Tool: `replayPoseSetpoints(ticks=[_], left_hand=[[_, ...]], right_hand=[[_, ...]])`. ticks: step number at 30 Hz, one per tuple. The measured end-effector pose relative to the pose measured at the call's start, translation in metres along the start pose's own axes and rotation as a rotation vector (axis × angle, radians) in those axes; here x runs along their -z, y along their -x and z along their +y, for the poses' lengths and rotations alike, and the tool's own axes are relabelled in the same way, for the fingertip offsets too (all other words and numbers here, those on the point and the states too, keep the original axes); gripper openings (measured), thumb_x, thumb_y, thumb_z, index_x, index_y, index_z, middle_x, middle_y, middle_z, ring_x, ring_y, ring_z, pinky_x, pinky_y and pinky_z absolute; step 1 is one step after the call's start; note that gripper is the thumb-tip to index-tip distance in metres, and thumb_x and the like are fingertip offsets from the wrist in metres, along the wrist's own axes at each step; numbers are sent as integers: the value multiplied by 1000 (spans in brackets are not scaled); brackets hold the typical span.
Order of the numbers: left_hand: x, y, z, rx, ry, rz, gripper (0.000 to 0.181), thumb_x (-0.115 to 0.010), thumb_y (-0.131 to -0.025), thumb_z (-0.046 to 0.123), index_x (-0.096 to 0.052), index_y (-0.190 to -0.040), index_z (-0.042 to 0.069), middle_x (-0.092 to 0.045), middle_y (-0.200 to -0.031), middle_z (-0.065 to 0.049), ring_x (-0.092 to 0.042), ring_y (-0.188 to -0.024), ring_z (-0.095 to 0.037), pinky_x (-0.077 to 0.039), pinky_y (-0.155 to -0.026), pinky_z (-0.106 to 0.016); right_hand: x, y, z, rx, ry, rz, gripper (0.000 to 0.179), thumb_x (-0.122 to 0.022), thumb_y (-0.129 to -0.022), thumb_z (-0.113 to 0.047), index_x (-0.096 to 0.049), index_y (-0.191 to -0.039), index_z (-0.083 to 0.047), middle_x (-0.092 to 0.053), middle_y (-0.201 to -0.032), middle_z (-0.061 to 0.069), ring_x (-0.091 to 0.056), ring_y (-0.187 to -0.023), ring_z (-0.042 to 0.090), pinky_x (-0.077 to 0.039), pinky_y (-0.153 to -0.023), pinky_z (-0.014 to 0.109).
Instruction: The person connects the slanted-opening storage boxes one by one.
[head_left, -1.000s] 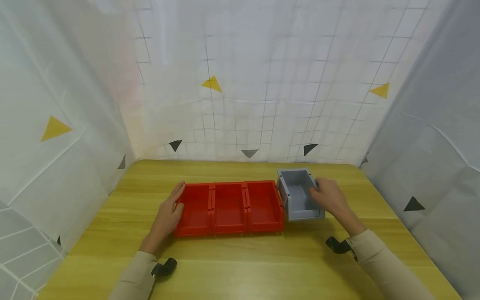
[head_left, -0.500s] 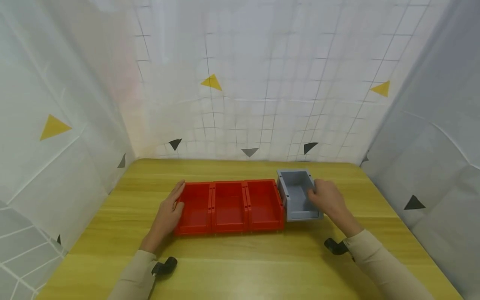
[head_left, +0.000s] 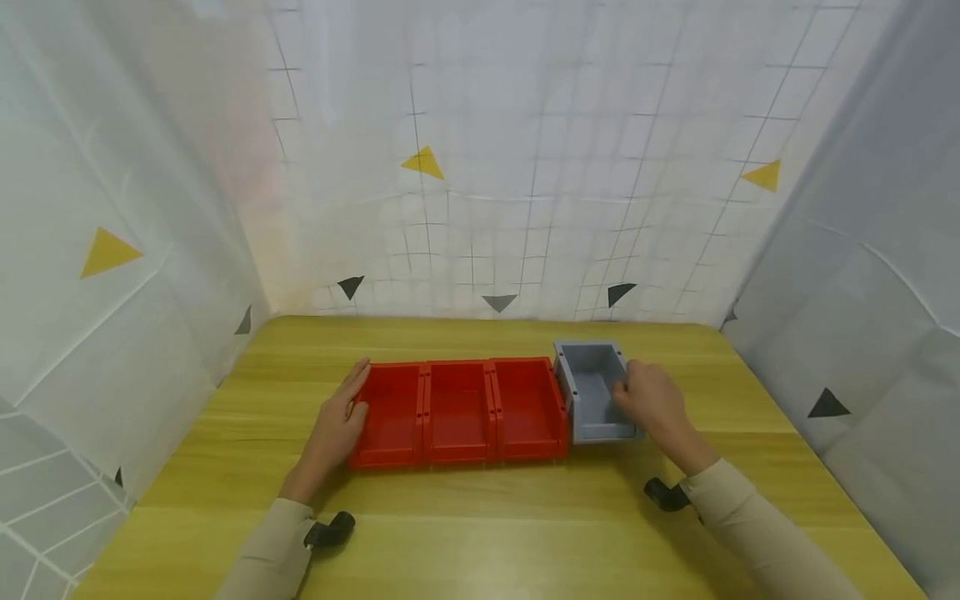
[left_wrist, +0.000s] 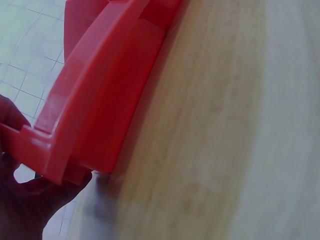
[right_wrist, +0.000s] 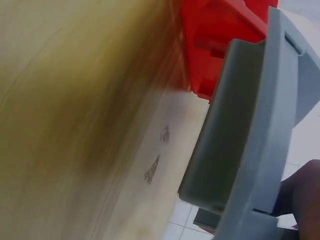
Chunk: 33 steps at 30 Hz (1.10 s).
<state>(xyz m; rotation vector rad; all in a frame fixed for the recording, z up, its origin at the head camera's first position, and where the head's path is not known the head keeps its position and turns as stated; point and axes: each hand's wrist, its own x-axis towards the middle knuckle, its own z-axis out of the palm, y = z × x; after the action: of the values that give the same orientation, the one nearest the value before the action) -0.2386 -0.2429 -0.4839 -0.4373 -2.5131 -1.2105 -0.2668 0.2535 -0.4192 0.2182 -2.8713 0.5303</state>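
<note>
Three red storage bins stand side by side in a row on the table. My left hand grips the left wall of the leftmost bin, thumb toward its inside and fingers along the outside. In the left wrist view, the fingers wrap this red bin's wall. My right hand holds a grey storage bin by its right wall, thumb inside. The grey bin's left side is right at the rightmost red bin. In the right wrist view, the grey bin overlaps the red bin.
The wooden table extends in front of and behind the bins. White sheeting with dark lines and triangle marks stands behind the table and at both sides. A black wrist camera mount sits on each sleeve.
The right hand and grey bin have shifted slightly left, and the bin's right side has drawn in toward the red row. The left hand keeps its grip on the leftmost red bin.
</note>
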Motion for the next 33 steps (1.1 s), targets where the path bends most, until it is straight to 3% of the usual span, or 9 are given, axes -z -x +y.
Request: replayPoseSetpoints(ticks=[4, 6, 9, 11, 13, 16, 20, 25, 33], left_hand=[[1, 0, -1, 3, 1, 0, 63, -47, -101, -4, -34, -162, 2, -28, -169, -4, -25, -154, -28, -24, -120, -54], [1, 0, -1, 6, -1, 1, 63, -47, -101, -5, -34, -162, 3, -28, -169, -4, -25, -154, -29, -24, -120, -54], [0, 1, -2, 3, -7, 5, 63, -48, -101, -5, -34, -162, 4, -28, -168, -4, -25, -154, -29, -25, -119, -54], [0, 1, -3, 0, -9, 7, 63, -48, -101, -5, -34, -162, 4, -28, -168, -4, -25, -153, -29, -25, -119, -54], [0, 1, -3, -5, -9, 10, 63, -48, -100, -5, -35, -162, 4, -28, -168, -4, -25, -153, -29, -25, -119, -54], [1, 3, -3, -6, -13, 16, 63, -48, -100, -5, -35, -162, 3, -29, -168, -4, -25, -153, -29, -25, -119, -52], [0, 3, -3, -12, -10, 11, 63, -48, -100, -5, -34, -161, 2, -28, -168, -5, -25, -153, -30, -26, -119, -52], [-1, 2, 0, 2, 14, -4, 65, -47, -101, -5, -32, -163, 4, -26, -169, -4, -23, -154, -28, -26, -119, -54], [0, 2, 2, 19, 15, -4, 65, -46, -100, -5, -32, -163, 5, -26, -169, -3, -23, -154, -29, -24, -119, -56]], right_hand=[[2, -1, -1, 1, 39, -48, 13, -56, -90, -8, -53, -79, 0, -46, -63, 9, -44, -54, 22, -36, -46, 35], [5, -4, -5, 9, 75, -50, 20, -59, -94, -12, -58, -91, 8, -53, -70, 17, -53, -60, 30, -44, -49, 41], [11, -10, -17, 29, 76, -42, 46, -60, -101, -23, -55, -128, 15, -63, -107, 32, -62, -97, 46, -55, -73, 58], [13, -17, -28, 72, 30, -39, 63, -59, -104, -30, -44, -147, 13, -54, -136, 36, -50, -125, 52, -47, -96, 67], [12, -24, -41, 134, -47, -60, 68, -56, -106, -32, -36, -155, 10, -41, -153, 33, -36, -140, 52, -34, -110, 69], [4, -34, -61, 236, -130, -95, 71, -54, -107, -36, -32, -158, 8, -32, -160, 31, -28, -147, 51, -24, -116, 66], [-10, -41, -83, 291, -117, -117, 74, -54, -106, -41, -33, -159, 7, -28, -162, 31, -24, -149, 49, -20, -119, 64], [-24, -50, -97, 299, -26, -131, 74, -58, -104, -38, -35, -157, 8, -29, -162, 32, -23, -150, 50, -15, -121, 63], [-40, -58, -98, 266, 82, -198, 71, -57, -105, -36, -36, -156, 8, -30, -161, 31, -24, -149, 49, -11, -121, 64]])
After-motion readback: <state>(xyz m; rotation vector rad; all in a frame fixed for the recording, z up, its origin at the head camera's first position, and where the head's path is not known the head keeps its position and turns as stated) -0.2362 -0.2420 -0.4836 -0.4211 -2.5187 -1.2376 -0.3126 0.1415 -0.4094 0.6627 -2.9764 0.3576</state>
